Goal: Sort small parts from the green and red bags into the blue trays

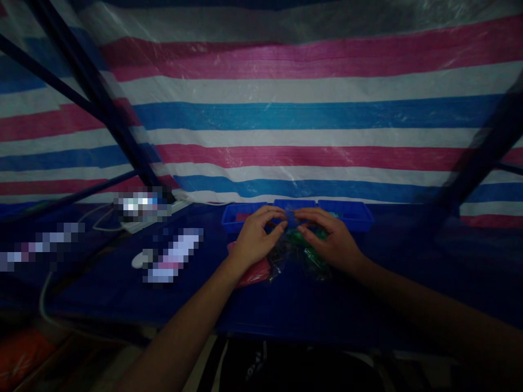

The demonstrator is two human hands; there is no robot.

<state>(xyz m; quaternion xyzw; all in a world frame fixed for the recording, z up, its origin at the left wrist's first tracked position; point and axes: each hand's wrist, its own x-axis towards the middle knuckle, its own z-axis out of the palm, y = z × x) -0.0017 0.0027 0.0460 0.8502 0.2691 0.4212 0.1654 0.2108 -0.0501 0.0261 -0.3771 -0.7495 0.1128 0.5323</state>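
Observation:
My left hand (257, 235) and my right hand (334, 239) face each other over the blue table, fingers bent in a pinch. Between the fingertips is a small clear plastic bag (291, 219), its edges hard to make out in the dim light. Beneath my left hand lies a red plastic packet (255, 273), partly covered by the wrist. A clear bag with dark contents (279, 258) lies just right of it. Under my right hand is a clear bag with green contents (314, 258). Behind the hands stands a blue divided tray (354, 216); some red and light-coloured pieces show inside.
A white oval object (142, 259) lies on the table (183, 305) at left, beside a blurred-out pale item (175, 255). Farther back are a white power strip (153, 218) and cables. Dark blue metal posts (93, 98) and a striped plastic sheet (306, 117) enclose the table.

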